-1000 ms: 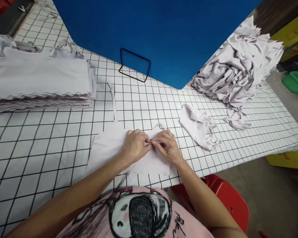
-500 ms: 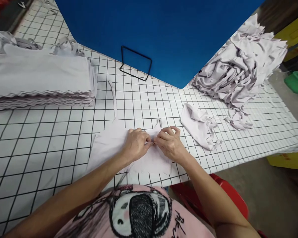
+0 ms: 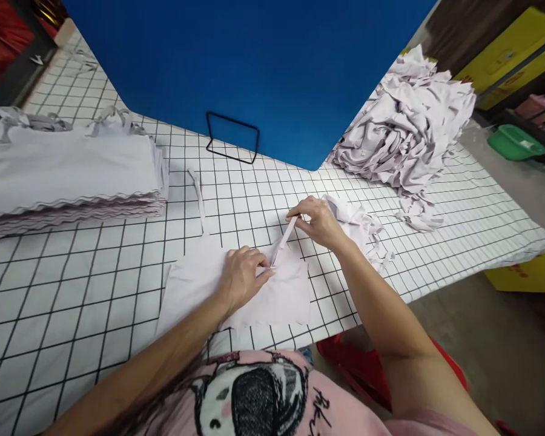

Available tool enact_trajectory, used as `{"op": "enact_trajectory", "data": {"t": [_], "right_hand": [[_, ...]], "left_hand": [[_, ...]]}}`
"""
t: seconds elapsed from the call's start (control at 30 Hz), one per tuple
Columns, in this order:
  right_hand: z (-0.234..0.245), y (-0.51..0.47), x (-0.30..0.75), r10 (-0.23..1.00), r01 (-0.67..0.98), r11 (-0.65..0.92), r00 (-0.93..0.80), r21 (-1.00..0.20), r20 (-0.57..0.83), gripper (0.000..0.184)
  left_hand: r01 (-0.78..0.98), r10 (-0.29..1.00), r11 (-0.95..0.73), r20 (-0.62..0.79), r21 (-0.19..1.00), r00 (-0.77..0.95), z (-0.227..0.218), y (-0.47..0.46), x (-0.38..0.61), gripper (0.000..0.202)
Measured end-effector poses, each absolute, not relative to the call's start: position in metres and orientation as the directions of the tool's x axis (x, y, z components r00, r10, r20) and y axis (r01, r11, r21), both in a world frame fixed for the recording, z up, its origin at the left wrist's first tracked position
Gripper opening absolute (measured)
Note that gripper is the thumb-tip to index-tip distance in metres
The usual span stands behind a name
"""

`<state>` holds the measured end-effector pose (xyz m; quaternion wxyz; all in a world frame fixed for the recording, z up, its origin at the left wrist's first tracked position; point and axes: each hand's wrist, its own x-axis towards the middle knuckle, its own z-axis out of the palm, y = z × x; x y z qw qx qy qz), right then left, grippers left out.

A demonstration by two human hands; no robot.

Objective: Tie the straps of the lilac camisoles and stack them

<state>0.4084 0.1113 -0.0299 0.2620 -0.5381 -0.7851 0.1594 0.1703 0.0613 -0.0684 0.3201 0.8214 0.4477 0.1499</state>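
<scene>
A pale garment piece with thin straps (image 3: 281, 297) lies flat on the checked tablecloth in front of me. My left hand (image 3: 245, 275) rests on its upper middle, thumb and fingers pinching the edge of the fabric. My right hand (image 3: 315, 219) is raised up and to the right, pinching the end of one strap (image 3: 285, 239) and holding it taut at a slant. The other strap (image 3: 198, 200) stretches away from me on the cloth, left of my hands. Just beyond my right wrist lies a crumpled pale garment (image 3: 358, 227), partly hidden by my arm.
At left sits a neat stack of pale garments (image 3: 68, 169). A big loose heap of the same fabric (image 3: 399, 127) lies at right. A blue panel (image 3: 254, 72) with a black wire frame (image 3: 233, 138) covers the far side. A red stool (image 3: 354, 363) stands below the table edge.
My right hand has moved away from my left, up and to the right, drawing the strap out straight. My left hand has stayed on the fabric. The whole view has shifted slightly.
</scene>
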Motion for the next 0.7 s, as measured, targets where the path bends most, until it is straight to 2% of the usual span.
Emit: {"op": "enact_trajectory", "data": {"t": [0.13, 0.2, 0.3, 0.4, 0.6, 0.7], "right_hand": [[-0.036, 0.132, 0.41, 0.957, 0.649, 0.29, -0.185, -0.704, 0.224, 0.011], [-0.043, 0.14, 0.409, 0.97, 0.595, 0.24, -0.165, -0.767, 0.176, 0.018], [-0.054, 0.147, 0.404, 0.981, 0.527, 0.181, -0.158, -0.83, 0.113, 0.03], [-0.059, 0.148, 0.397, 0.986, 0.488, 0.14, -0.15, -0.862, 0.075, 0.033], [-0.05, 0.14, 0.389, 0.968, 0.474, 0.228, -0.203, -0.851, 0.146, 0.034], [-0.049, 0.139, 0.39, 0.967, 0.477, 0.247, -0.18, -0.843, 0.182, 0.034]], "left_hand": [[0.65, 0.827, -0.414, -0.035, 0.637, 0.561, -0.068, 0.061, 0.17, 0.015], [0.658, 0.829, -0.429, -0.019, 0.62, 0.559, -0.07, 0.061, 0.169, 0.015], [0.65, 0.826, -0.451, 0.01, 0.612, 0.563, -0.071, 0.06, 0.168, 0.024], [0.625, 0.834, -0.433, 0.025, 0.649, 0.551, -0.068, 0.063, 0.168, 0.027], [0.486, 0.896, -0.18, -0.061, 0.855, 0.441, -0.048, 0.089, 0.19, 0.037], [0.331, 0.887, -0.016, -0.139, 0.944, 0.44, -0.045, 0.109, 0.203, 0.031]]}}
